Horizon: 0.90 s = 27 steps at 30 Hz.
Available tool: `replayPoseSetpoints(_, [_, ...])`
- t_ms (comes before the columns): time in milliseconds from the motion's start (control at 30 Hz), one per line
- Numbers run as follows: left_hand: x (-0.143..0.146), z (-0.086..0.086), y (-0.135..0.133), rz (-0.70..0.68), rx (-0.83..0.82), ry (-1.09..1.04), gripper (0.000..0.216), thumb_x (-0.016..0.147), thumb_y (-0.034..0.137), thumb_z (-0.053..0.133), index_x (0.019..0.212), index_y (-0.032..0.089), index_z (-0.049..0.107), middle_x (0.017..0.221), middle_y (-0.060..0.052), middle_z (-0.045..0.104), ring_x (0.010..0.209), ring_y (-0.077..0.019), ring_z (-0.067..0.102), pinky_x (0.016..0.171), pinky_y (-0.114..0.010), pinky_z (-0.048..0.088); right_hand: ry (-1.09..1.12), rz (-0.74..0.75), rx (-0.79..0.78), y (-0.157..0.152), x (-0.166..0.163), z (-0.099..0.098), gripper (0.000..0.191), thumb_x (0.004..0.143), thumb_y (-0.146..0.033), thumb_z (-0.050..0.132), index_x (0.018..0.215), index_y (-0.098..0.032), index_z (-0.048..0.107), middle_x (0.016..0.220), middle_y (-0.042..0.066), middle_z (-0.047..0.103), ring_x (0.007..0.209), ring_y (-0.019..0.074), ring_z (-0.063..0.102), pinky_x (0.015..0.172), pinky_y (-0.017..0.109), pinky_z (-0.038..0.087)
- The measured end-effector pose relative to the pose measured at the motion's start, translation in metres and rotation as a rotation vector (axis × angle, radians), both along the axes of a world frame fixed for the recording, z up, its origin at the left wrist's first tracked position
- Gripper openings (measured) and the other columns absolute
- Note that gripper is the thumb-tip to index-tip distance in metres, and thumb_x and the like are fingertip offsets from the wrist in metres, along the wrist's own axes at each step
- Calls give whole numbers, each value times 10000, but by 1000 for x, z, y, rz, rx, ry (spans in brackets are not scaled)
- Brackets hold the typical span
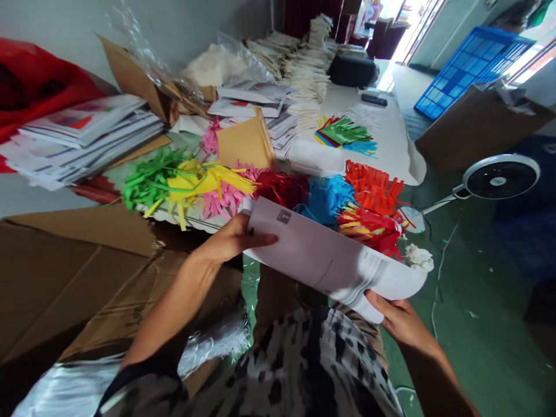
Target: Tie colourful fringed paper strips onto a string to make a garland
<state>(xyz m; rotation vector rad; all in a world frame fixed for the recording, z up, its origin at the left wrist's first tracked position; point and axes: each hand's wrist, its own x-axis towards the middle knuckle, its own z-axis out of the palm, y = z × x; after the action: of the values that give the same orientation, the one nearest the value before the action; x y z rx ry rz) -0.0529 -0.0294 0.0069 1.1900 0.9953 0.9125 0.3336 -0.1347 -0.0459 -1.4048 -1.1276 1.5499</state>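
A long white printed paper sheet (313,252), bearing a dark square with a "1" and a barcode-like block, is held in front of my body. My left hand (243,237) grips its left end, thumb on top and fingers underneath. The lower right edge is pinched by my right hand (393,313), where the paper curls. Just beyond the sheet lie fringed paper strips in bunches: green (152,176), yellow (208,182), pink (223,200), dark red (282,186), blue (325,197) and orange-red (376,188).
Stacks of printed sheets (87,133) lie at the left, beside a red cloth (41,81). A cardboard box (87,272) stands below. On the right are a fan (499,178), a blue crate (469,69) and another cardboard box (473,127). A tan envelope (245,142) stands behind the strips.
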Motion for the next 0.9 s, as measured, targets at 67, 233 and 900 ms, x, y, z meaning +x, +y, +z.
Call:
replayPoseSetpoints(67, [-9, 5, 2, 2, 39, 44, 392, 731, 373, 937, 1031, 147, 822, 1025, -118, 837, 942, -296, 797, 867, -380, 663, 5, 20, 54, 3, 12, 8, 448, 773, -656, 838, 985, -260, 841, 921, 93, 831, 803, 292, 797, 789, 450, 677])
replayPoseSetpoints(233, [-24, 27, 4, -219, 209, 296, 311, 835, 398, 845, 1075, 200, 831, 1011, -65, 838, 853, -239, 787, 699, -258, 622, -301, -127, 314, 12, 40, 57, 313, 918, -582, 721, 948, -294, 838, 907, 109, 815, 805, 274, 783, 771, 381, 660])
replayPoseSetpoints(900, [89, -23, -22, 235, 319, -140, 783, 961, 522, 704, 1630, 296, 365, 1723, -125, 350, 1567, -311, 389, 1239, -438, 408, -270, -219, 427, 47, -59, 40, 399, 950, -589, 682, 1110, -227, 732, 957, 53, 780, 788, 196, 688, 698, 303, 570])
